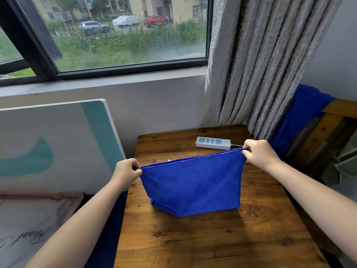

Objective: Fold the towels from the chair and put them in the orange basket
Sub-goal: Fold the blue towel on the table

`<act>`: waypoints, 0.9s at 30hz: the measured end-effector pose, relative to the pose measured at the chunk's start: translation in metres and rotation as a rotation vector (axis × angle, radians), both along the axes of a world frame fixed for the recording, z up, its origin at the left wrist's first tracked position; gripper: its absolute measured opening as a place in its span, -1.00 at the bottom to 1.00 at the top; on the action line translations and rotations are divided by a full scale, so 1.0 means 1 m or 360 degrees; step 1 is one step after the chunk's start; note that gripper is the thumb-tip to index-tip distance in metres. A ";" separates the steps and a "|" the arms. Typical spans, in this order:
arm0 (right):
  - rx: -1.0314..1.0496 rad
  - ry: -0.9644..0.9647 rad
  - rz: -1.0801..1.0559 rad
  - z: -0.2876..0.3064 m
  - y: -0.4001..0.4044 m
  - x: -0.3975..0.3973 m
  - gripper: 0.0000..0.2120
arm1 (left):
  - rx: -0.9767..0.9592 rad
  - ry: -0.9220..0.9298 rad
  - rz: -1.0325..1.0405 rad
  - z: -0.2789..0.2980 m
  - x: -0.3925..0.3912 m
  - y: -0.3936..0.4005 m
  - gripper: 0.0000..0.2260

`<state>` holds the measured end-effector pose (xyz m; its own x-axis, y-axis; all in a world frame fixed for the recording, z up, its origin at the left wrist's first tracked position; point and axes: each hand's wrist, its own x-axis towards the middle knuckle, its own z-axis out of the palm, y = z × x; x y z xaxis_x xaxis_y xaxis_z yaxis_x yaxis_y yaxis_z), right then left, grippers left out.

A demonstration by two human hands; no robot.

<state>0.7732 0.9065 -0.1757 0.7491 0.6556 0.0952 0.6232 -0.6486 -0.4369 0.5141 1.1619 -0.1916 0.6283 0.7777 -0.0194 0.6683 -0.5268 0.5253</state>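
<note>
Wooden table: blue towel hangs doubled, top edge left-right, pinched by left hand, right hand.

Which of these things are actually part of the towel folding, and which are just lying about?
Part of the job:
blue towel, pinched by left hand and right hand
second blue towel on chair
wooden table

Just lying about:
power strip
curtain
pillow

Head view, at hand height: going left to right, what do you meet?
White and teal board → left hand → blue towel held up between both hands → right hand → second blue towel draped over the wooden chair.
</note>
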 end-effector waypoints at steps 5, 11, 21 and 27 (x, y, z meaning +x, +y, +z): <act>0.0021 -0.0001 -0.0060 0.001 -0.003 0.005 -0.90 | -0.0208 -0.0029 -0.0167 0.002 -0.005 0.004 -0.76; -0.0031 -0.0018 -0.0044 -0.001 -0.001 0.003 -0.91 | -0.0099 0.0028 -0.0428 -0.009 -0.015 -0.002 -0.67; -0.0130 -0.0053 0.0066 -0.004 0.006 -0.009 -0.93 | 0.0282 0.0583 -0.0893 -0.030 -0.022 -0.010 -0.84; -0.0195 -0.0053 0.0079 -0.008 0.000 -0.011 -0.91 | -0.0082 0.0221 -0.0707 -0.045 -0.023 -0.029 -0.60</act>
